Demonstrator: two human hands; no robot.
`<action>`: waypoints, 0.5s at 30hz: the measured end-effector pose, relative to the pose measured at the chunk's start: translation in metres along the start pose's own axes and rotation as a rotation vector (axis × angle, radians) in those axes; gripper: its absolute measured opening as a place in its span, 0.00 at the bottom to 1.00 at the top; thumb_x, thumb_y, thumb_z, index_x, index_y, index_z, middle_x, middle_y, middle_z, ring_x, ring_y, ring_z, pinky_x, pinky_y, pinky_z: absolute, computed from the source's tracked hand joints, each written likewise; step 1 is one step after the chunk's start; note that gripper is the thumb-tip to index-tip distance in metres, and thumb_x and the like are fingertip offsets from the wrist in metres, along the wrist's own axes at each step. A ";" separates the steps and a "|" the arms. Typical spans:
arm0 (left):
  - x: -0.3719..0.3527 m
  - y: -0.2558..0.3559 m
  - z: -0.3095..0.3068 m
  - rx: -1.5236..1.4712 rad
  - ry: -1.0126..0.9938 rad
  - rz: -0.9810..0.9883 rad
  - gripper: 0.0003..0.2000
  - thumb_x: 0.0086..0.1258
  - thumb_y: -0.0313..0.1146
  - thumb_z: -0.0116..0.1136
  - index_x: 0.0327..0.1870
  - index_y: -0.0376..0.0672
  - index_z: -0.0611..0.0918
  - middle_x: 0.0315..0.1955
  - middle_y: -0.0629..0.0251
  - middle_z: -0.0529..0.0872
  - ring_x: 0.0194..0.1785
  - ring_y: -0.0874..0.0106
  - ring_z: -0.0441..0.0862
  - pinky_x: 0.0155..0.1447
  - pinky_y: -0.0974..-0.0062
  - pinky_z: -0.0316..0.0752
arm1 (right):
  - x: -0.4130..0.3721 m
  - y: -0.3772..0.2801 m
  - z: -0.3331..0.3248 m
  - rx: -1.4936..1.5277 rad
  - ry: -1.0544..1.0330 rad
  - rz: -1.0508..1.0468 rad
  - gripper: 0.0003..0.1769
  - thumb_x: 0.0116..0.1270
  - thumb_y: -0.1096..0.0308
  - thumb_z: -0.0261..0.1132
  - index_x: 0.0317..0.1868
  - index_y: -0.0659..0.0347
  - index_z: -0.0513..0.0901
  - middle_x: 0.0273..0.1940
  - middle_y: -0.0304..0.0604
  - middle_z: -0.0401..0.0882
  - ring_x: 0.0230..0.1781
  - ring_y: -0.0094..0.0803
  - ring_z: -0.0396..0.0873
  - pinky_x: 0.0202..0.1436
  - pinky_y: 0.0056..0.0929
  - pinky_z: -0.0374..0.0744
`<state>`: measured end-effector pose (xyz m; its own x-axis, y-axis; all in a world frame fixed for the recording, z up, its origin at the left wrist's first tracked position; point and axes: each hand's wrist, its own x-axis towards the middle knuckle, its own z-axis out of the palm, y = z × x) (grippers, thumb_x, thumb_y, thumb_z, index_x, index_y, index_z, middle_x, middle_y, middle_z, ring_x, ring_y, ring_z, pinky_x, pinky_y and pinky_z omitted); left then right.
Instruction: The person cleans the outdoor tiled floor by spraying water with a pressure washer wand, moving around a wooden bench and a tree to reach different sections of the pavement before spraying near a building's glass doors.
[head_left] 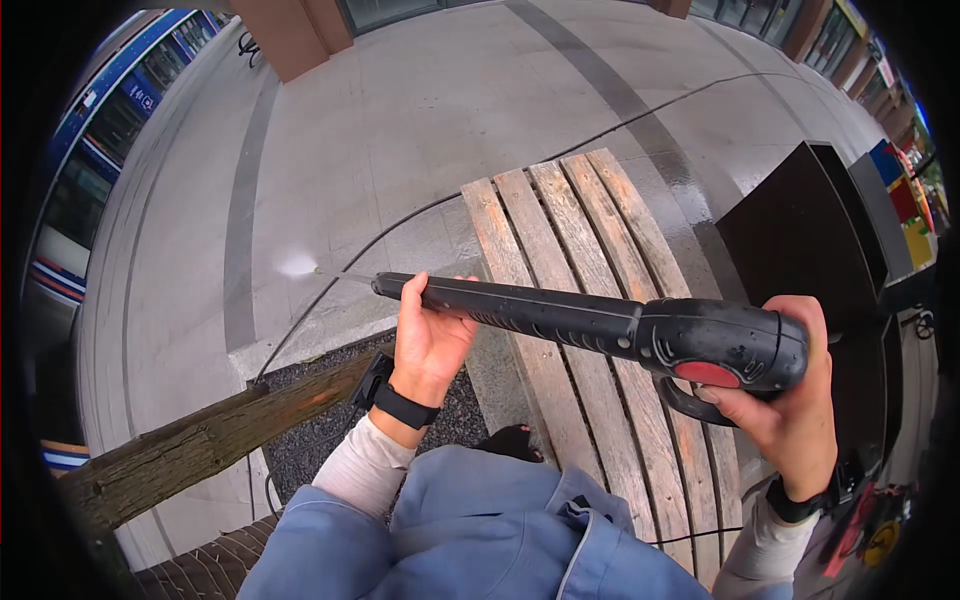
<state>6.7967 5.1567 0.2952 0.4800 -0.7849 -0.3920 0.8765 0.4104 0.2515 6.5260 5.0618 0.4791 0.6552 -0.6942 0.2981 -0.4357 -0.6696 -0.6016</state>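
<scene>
A black pressure washer gun [560, 318] with a red oval patch on its side lies across my view, above a wooden slatted bench. My left hand [432, 335] holds it from below near the front end, thumb over the barrel. At the rear, my right hand [795, 400] is wrapped round the thick grip end, beside the trigger guard [690, 402]. A thin lance points left from the barrel, and a small white spray [297, 264] shows beyond its tip. Whether a finger presses the trigger is hidden.
The weathered bench [525, 215] lies below the gun. A dark hose [400, 222] curves over the wet pavement [360, 130]. A wooden beam [215, 440] crosses at lower left over dark gravel [310, 440]. A dark panel [800, 230] stands at right.
</scene>
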 end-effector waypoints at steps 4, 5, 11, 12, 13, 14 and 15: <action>0.005 0.006 -0.013 0.072 0.119 -0.100 0.12 0.62 0.38 0.51 0.34 0.36 0.71 0.32 0.60 0.78 0.41 0.65 0.77 0.48 0.69 0.74 | 0.005 0.004 0.016 -0.079 -0.071 0.035 0.32 0.39 0.63 0.75 0.41 0.62 0.65 0.30 0.48 0.74 0.28 0.46 0.77 0.30 0.31 0.74; 0.015 0.007 -0.012 0.065 0.141 -0.122 0.12 0.62 0.38 0.51 0.34 0.36 0.72 0.32 0.59 0.79 0.41 0.65 0.77 0.48 0.68 0.74 | 0.012 0.002 0.018 -0.104 -0.059 0.004 0.32 0.39 0.62 0.75 0.41 0.62 0.65 0.30 0.48 0.73 0.28 0.46 0.77 0.30 0.32 0.74; 0.111 0.018 0.022 0.070 0.058 -0.226 0.13 0.62 0.39 0.50 0.33 0.36 0.73 0.33 0.58 0.79 0.42 0.64 0.77 0.50 0.67 0.73 | 0.093 0.008 0.031 -0.137 0.014 0.085 0.34 0.38 0.63 0.76 0.42 0.63 0.65 0.29 0.46 0.73 0.27 0.42 0.78 0.32 0.29 0.74; 0.136 0.023 0.028 0.088 0.021 -0.237 0.13 0.62 0.39 0.50 0.33 0.36 0.73 0.33 0.57 0.79 0.43 0.64 0.77 0.50 0.67 0.73 | 0.110 0.015 0.036 -0.132 0.038 0.099 0.34 0.37 0.64 0.76 0.42 0.63 0.65 0.29 0.46 0.73 0.28 0.40 0.79 0.32 0.28 0.75; 0.163 0.027 0.035 0.049 -0.011 -0.267 0.12 0.62 0.38 0.51 0.33 0.37 0.72 0.33 0.56 0.79 0.43 0.63 0.77 0.49 0.68 0.73 | 0.128 0.020 0.046 -0.044 0.071 0.210 0.36 0.35 0.64 0.77 0.43 0.63 0.64 0.30 0.45 0.73 0.30 0.35 0.79 0.34 0.27 0.74; 0.188 0.031 0.040 0.041 -0.017 -0.281 0.12 0.62 0.38 0.51 0.33 0.37 0.72 0.33 0.56 0.79 0.43 0.63 0.77 0.49 0.68 0.73 | 0.146 0.025 0.054 -0.060 0.074 0.215 0.36 0.35 0.64 0.77 0.43 0.63 0.64 0.30 0.45 0.73 0.30 0.35 0.79 0.34 0.27 0.74; 0.215 0.038 0.049 0.026 -0.016 -0.309 0.11 0.62 0.38 0.51 0.33 0.37 0.72 0.34 0.56 0.78 0.43 0.63 0.76 0.49 0.68 0.73 | 0.166 0.031 0.062 -0.099 0.097 0.229 0.37 0.35 0.64 0.77 0.44 0.63 0.64 0.30 0.45 0.73 0.31 0.34 0.79 0.35 0.26 0.74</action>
<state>6.9309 4.9811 0.2639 0.1904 -0.8776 -0.4398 0.9795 0.1396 0.1456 6.6598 4.9420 0.4644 0.4725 -0.8494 0.2351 -0.6271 -0.5115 -0.5875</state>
